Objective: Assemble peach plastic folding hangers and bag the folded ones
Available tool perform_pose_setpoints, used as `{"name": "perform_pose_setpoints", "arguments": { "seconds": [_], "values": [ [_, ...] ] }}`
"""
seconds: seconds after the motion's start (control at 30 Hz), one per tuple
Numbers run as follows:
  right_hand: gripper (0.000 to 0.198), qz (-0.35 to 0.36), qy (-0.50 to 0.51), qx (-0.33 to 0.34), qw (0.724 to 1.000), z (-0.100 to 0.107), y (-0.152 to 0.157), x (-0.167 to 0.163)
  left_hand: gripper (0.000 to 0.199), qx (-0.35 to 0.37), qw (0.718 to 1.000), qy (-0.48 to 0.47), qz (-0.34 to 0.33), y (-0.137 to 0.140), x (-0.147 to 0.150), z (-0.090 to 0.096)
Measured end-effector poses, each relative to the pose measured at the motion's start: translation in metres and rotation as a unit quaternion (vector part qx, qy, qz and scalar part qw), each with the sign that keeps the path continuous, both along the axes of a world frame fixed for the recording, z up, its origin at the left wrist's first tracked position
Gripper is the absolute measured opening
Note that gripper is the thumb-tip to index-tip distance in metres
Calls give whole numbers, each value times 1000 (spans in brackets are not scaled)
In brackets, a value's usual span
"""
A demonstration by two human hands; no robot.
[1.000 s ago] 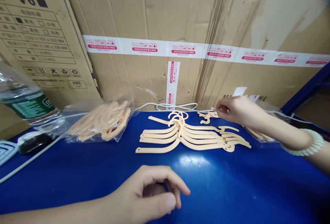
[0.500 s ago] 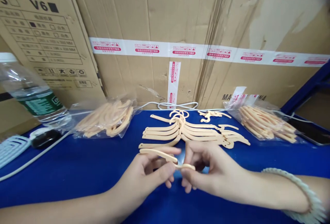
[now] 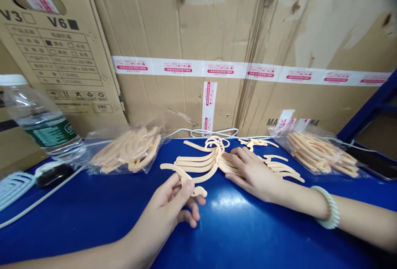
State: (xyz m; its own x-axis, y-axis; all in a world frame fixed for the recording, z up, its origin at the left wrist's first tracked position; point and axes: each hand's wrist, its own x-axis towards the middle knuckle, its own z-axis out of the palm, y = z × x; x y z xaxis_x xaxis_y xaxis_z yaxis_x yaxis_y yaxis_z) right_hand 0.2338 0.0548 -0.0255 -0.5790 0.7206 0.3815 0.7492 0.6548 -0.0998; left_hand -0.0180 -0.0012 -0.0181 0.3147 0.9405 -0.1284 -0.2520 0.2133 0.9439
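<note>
My left hand pinches a beige plastic hanger arm between thumb and fingers. A short curved end of the held piece sticks out on the right, below the thumb. My right hand lies over the right half of a stack of beige hangers, with its fingers stretched across them. Those hangers are laid out in a row with their hooks overlapping at the back. Past my right hand lie several loose hanger arms, and a small group of beige pieces sits behind it.
Clear bags of beige hanger parts lie left and right. A water bottle, a black object and a white cable are at the left. Cardboard boxes stand along the back, and a dark phone-like slab lies far right.
My right hand has let go of the held piece and moved right and back onto the hanger stack. My left hand keeps the piece, now further left and tilted. The view has shifted slightly.
</note>
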Motion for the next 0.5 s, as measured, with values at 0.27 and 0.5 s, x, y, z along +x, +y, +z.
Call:
{"name": "perform_pose_setpoints", "arguments": {
  "seconds": [0.27, 0.5],
  "values": [
    [26, 20, 46, 26, 998, 4, 18, 2, 51, 25, 999, 37, 23, 7, -6, -4],
    [2, 18, 104, 22, 994, 0, 9, 4, 33, 52, 995, 66, 52, 13, -14, -1]
  ]
}}
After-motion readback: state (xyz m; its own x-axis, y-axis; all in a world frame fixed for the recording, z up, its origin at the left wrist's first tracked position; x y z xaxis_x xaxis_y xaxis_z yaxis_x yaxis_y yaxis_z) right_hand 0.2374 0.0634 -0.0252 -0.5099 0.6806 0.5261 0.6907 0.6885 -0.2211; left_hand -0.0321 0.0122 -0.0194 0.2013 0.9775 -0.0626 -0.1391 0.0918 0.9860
